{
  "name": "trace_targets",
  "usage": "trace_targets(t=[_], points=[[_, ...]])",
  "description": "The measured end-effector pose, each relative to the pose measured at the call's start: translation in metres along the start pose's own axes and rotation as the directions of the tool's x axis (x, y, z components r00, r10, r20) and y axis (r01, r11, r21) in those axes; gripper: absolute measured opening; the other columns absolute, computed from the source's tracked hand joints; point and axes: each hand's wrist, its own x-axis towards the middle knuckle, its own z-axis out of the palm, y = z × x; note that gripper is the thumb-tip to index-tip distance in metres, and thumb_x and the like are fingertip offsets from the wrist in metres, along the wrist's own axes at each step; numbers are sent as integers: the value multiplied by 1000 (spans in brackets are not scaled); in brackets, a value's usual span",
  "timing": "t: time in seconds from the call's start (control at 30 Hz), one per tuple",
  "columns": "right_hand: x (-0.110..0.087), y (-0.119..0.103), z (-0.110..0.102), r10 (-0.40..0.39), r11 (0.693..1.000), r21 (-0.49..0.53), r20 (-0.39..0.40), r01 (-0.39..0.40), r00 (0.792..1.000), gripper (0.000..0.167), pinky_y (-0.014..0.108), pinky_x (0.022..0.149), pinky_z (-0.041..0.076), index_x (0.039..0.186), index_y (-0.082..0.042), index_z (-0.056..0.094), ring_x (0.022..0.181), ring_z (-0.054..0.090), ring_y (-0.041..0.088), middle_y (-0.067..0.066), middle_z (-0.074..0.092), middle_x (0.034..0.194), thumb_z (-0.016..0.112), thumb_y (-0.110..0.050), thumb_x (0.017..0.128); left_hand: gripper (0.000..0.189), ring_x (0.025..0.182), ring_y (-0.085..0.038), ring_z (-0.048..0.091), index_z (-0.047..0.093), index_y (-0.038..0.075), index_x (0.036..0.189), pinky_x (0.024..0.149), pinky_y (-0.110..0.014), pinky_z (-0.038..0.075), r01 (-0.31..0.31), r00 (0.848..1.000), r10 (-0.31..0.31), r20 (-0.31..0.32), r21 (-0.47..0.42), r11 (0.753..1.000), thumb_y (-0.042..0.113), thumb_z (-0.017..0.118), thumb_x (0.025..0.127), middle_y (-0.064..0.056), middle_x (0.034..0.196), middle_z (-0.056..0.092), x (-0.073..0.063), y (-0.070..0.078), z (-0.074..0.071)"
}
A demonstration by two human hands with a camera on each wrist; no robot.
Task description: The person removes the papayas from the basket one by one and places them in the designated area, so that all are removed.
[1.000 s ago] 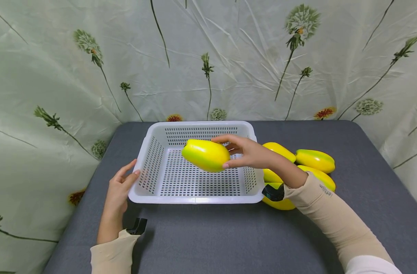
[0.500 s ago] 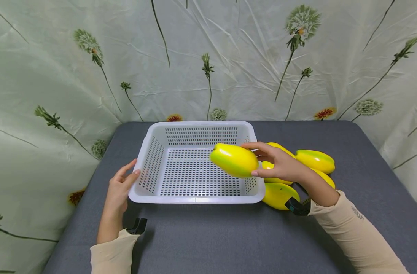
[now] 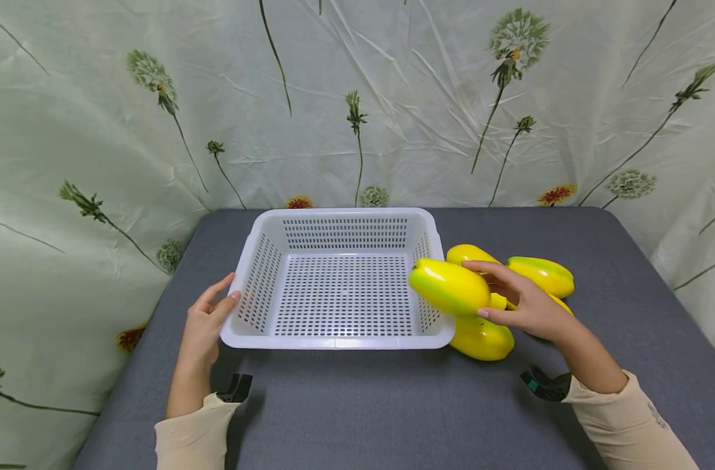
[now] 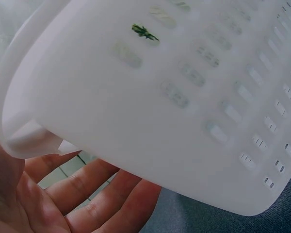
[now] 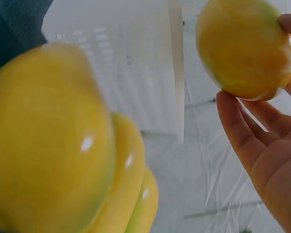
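Observation:
My right hand (image 3: 530, 307) holds a glossy yellow-green papaya (image 3: 448, 287) by one end, between thumb and fingers. In the head view the fruit overlaps the right rim of a white perforated plastic basket (image 3: 334, 343). The right wrist view shows the held papaya (image 5: 242, 48) raised, with fingertips around its near end. At the basket's left side, my left hand (image 3: 201, 326) grips the rim. From the left wrist, the fingers (image 4: 82, 187) reach below the rim along the outer wall of the basket (image 4: 102, 97). No fruit lies inside the basket.
Several more papayas lie in a group right of the basket, among them a front one (image 3: 483, 341) and a back one (image 3: 542, 275). A dark grey cloth covers the table (image 3: 357, 411). Behind it hangs a pale curtain (image 3: 416, 130) printed with dandelions.
My right hand has carried the papaya rightward and toward me, from over the basket's middle to its right rim by the other papayas. The left hand and basket have stayed put.

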Motion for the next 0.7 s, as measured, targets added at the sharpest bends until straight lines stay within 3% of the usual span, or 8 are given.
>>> trace_targets(t=[0.27,0.5,0.7], points=[[-36,8,-9,-30,1000,-10,-99,29,995,68,14,88,34,135,5,31,110,43,8,-2,38,133,58,20,73,51,71,-8,63,42,8,134,54,-29,51,0,1000,0,4,10,1000,22,58,88,13,86,62,0,0,-1],[-72,11,-16,31,999,-32,-186,-38,982,71,12,85,36,135,6,31,110,44,6,2,37,133,58,24,71,51,71,-8,63,42,8,134,54,-29,51,11,1000,-11,-1,9,1000,22,59,88,13,85,61,1,-1,-1],[-100,10,-20,114,984,-106,-248,-144,962,72,9,84,35,135,5,30,106,45,2,-3,39,129,59,22,72,51,71,-8,63,42,7,134,53,-29,51,12,1000,-12,3,-6,1000,22,59,88,14,85,62,1,0,0]])
